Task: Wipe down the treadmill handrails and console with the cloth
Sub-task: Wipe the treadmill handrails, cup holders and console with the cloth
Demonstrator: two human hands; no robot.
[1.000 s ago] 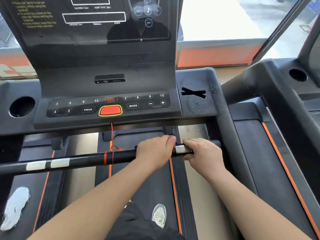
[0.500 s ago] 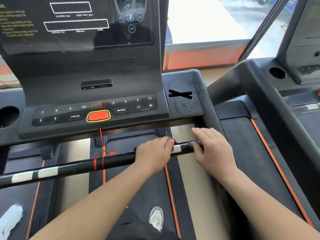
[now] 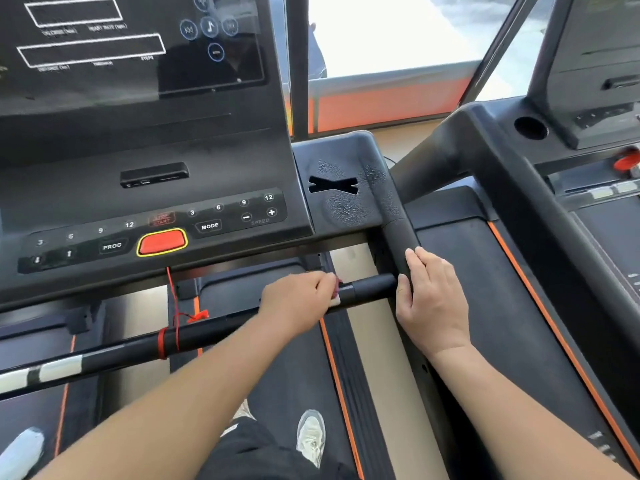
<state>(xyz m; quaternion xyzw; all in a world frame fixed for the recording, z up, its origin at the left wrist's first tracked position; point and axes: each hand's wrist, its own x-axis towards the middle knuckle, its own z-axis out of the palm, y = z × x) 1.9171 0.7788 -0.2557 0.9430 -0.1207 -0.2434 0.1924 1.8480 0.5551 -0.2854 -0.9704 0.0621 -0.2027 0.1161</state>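
Gripping the crossbar is the left hand; right hand rests flat against side handrail.

Crossbar before console, side handrail right

Bright daylight pours through a wide window straight ahead, washing the view outside to near white. A dark upright frame post splits the glass, and a slanted dark strut crosses it farther right. Below the pane runs an orange wall band, with a strip of tan floor under it. To the right stands a neighbouring machine, dark grey, with a round cup holder and an orange-edged belt.
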